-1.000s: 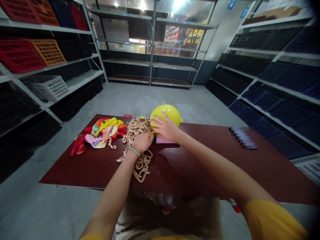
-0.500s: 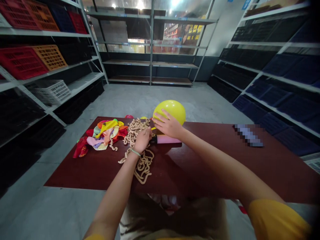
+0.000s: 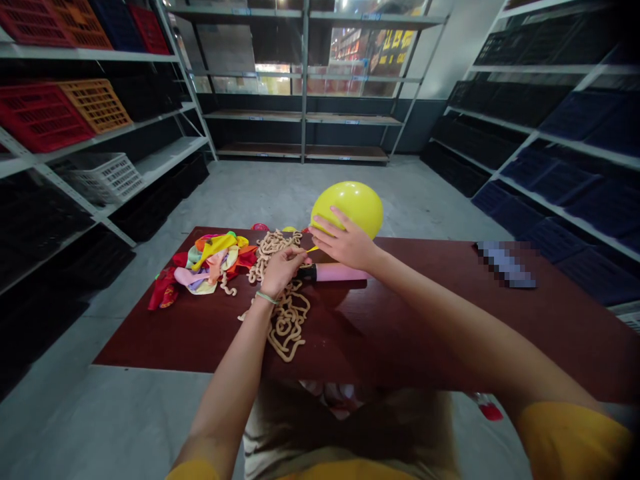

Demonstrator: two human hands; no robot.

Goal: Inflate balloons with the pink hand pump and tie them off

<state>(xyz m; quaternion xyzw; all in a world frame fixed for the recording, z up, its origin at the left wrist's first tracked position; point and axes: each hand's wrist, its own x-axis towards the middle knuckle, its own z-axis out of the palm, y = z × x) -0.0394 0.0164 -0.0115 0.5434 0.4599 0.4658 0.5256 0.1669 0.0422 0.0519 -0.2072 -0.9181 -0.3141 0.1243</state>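
An inflated yellow balloon (image 3: 355, 203) sits at the far edge of the dark red table (image 3: 400, 333). My right hand (image 3: 345, 243) rests on its near side, fingers spread flat against it. My left hand (image 3: 280, 269) is closed in a pinch just left of the balloon's neck, above a pile of tan rope (image 3: 280, 293); what it pinches is too small to name. A pink pump (image 3: 333, 272) with a black tip lies on the table under my hands.
A heap of limp coloured balloons (image 3: 207, 263) lies at the table's left. A blurred flat object (image 3: 505, 263) lies at the right. Metal shelves with red, orange and white crates (image 3: 100, 177) line the left; dark bins fill the right shelves.
The balloon has risen and looks larger. My right hand has lifted with it, and my left hand has come up off the rope toward the neck.
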